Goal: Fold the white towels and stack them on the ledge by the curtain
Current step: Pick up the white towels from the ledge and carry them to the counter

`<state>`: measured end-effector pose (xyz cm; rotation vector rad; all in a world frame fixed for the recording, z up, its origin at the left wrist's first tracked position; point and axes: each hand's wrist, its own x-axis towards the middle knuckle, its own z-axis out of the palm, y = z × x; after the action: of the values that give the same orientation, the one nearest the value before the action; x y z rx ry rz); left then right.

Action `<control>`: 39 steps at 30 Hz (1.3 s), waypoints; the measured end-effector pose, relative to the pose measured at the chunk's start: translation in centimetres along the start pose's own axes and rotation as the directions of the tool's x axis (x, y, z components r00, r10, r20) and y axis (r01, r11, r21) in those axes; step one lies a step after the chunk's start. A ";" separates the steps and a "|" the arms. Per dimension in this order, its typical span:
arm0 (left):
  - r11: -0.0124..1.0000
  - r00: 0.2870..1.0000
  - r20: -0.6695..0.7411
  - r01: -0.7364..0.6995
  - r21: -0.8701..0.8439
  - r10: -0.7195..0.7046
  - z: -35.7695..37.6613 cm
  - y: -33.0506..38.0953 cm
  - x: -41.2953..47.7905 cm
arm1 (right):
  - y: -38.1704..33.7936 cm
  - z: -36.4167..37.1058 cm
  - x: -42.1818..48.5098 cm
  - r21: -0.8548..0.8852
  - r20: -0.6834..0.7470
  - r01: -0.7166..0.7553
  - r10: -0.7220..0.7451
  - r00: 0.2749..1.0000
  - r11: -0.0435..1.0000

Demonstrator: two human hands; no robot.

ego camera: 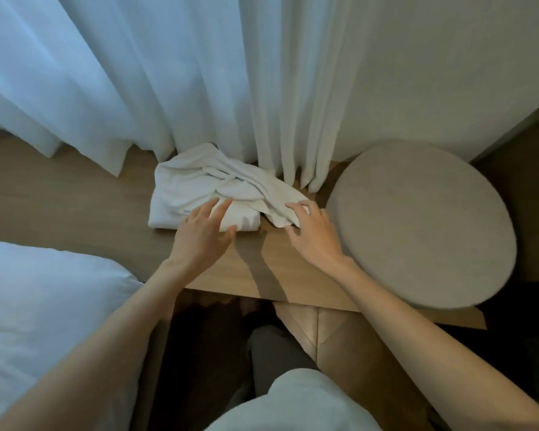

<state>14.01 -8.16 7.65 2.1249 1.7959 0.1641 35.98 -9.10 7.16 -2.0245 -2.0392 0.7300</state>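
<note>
Curtain is hanging across the top of the frame, its hem dropping onto the wooden ledge that is running through mid-frame. White bedding is filling the lower left; a round grey cushion is sitting at right, overlapping the ledge's right end. The white towels are lying at frame centre on the ledge, pushed up against the curtain hem — already at the goal spot. The left part is looking like a squared, folded block; a looser, crumpled piece is draping over it and trailing toward the right, so the folding is likely unfinished.

Left hand is reaching over the folded block's near corner, fingers spread, grip released — probably steadying or flattening it. Right hand is resting fingertips on the loose corner at right, also unclenched, nothing pinched as far as is showing; likely about to gather that corner for a fold.

Hard to tell how many towels are in the heap — the layers are merging, white on white. The towels' far edge is blending into the curtain. Both arms are being cut off at the bottom corners, and the space under the ledge is too dark to read.
</note>
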 end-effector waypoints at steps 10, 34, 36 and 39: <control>0.997 0.987 0.150 0.067 -0.025 -0.062 2.0 -9.2 10.9 | -2.8 4.2 11.9 0.059 0.136 -0.168 0.159 0.978 0.984; 0.982 0.965 0.230 0.086 0.170 -0.125 22.7 -25.5 29.0 | 3.1 27.3 32.0 0.059 0.110 -0.375 0.368 0.924 0.925; 0.995 0.980 0.179 0.071 0.066 -0.082 22.5 -25.9 29.4 | 3.4 27.8 31.9 0.065 0.068 -0.352 0.347 0.935 0.934; 0.994 0.983 0.179 0.047 -0.096 -0.029 21.3 -25.9 29.9 | 3.2 27.2 31.7 0.057 0.032 -0.326 0.325 0.945 0.944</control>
<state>2.14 20.33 -25.09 1.9686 1.6876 0.0520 24.63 15.80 -24.54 -2.3559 -1.6846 0.8630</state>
